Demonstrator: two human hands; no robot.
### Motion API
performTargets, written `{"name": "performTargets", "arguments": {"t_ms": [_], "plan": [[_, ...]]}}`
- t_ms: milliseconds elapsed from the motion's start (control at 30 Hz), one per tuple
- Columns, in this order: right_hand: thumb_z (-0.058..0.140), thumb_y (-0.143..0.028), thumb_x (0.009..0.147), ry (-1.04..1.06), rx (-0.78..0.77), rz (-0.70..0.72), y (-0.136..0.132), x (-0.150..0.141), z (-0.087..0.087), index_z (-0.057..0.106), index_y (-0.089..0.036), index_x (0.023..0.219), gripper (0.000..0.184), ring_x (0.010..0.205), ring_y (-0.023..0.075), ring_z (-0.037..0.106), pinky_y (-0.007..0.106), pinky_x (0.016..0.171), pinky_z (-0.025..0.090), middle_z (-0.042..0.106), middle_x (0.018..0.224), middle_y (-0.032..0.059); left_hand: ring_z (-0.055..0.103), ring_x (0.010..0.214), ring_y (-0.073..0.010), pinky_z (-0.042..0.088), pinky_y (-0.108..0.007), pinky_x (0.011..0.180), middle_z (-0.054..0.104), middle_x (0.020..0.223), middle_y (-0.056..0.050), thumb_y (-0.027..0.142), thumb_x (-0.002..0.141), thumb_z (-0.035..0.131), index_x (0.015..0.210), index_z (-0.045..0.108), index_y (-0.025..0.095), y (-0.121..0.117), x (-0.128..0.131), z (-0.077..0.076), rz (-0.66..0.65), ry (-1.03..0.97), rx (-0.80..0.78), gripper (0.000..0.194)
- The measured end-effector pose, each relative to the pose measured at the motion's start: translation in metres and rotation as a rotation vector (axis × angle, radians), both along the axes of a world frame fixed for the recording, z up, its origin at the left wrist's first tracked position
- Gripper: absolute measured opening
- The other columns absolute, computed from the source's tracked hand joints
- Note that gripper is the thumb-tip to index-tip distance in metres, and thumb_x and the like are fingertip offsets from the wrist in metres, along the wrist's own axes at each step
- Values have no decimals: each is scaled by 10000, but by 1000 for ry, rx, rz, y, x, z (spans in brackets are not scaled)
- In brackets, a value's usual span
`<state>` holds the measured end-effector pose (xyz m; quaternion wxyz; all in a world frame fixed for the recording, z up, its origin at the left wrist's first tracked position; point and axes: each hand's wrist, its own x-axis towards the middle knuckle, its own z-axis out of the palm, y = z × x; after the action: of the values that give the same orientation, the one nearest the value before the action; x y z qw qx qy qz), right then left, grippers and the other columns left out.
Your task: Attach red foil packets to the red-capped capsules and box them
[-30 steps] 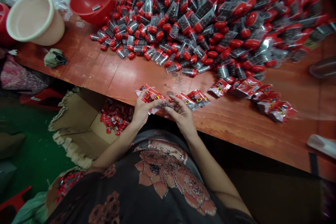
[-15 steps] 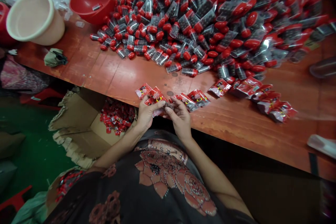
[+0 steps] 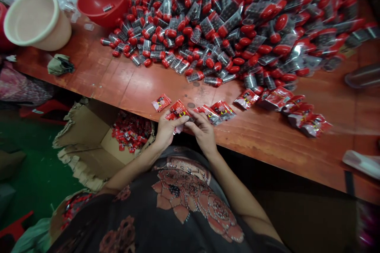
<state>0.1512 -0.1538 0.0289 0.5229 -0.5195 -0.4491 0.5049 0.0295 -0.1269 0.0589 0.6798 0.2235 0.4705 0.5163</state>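
Just above the table's front edge, my left hand point(image 3: 166, 129) is closed on a small red printed packet point(image 3: 179, 107), thumb laid across it. My right hand point(image 3: 204, 132) pinches the same packet's right end, its thumb close to the left thumb. The fingers cover the packet's lower part. Left of it lies a small stack of red packets point(image 3: 161, 102). Beyond my right fingers are other red packets with clear lower ends point(image 3: 223, 110), partly overlapping.
A large heap of clear capsules with red caps point(image 3: 213, 27) covers the back of the wooden table point(image 3: 118, 73). More packets point(image 3: 299, 112) lie to the right. A white bucket point(image 3: 32, 19) and red bowl point(image 3: 102, 4) stand back left. Below, a torn carton point(image 3: 86, 138) holds red packets.
Both hands have drawn slightly lower and closer together. The packet in them has shifted, and its red printed face shows more upright between my thumbs. The other packets stay put.
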Motion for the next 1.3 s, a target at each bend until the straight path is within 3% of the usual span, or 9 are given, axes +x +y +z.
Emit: {"name": "performTargets", "arguments": {"t_ms": [233,433,600,933,1100,1167,1233,1300], "plan": [[754,-306,709,57,-61,-202,-1,13,-2,730,-252,991,288,684,110,569,295,669,543,585,811,-24,693,773,-169,546,-309,778,723,869,-50,118,652,777,931,657,134,0,2,-4,-128,-149,-162,304],[778,-302,667,78,-124,-457,-3,53,-6,712,-185,925,290,585,107,596,271,582,541,659,726,-26,700,943,-225,548,-352,867,729,1001,-121,-64,669,627,1020,620,102,11,-5,-10,-192,-235,-365,388],[799,-346,619,-8,-200,-528,-2,79,-13,704,-159,881,336,556,115,597,290,576,546,707,738,0,711,774,-178,571,-326,797,733,925,-83,-24,685,671,970,639,109,15,3,-10,-233,-231,-349,316],[768,-410,639,-196,-242,-497,3,92,-24,667,-150,872,364,522,100,513,249,493,464,609,673,-24,692,673,-167,577,-305,672,720,862,-68,40,656,736,953,667,124,18,8,-4,-185,-129,-280,317],[682,-365,777,-551,9,-519,-3,78,-3,667,-222,1105,358,749,146,544,326,759,500,565,861,10,678,633,-154,580,-297,640,720,826,-65,89,598,804,916,684,126,17,7,-12,-148,-95,-243,342],[635,-347,826,-533,62,-366,-4,60,7,673,-244,1095,291,784,158,563,324,757,503,584,909,27,675,623,-149,583,-297,632,717,813,-54,111,573,826,906,684,127,17,8,-14,-120,-79,-231,363],[629,-339,834,-426,48,-142,-1,41,12,633,-255,1158,334,758,159,588,303,692,512,619,913,26,666,610,-137,581,-285,613,713,792,-39,138,554,844,892,679,129,18,7,-15,-89,-73,-207,376],[602,-328,858,-392,56,-28,7,27,12,589,-258,1223,372,766,166,610,309,714,519,646,891,22,659,603,-128,582,-281,606,711,780,-25,170,547,858,903,676,139,20,5,-15,-67,-79,-175,402]]}}
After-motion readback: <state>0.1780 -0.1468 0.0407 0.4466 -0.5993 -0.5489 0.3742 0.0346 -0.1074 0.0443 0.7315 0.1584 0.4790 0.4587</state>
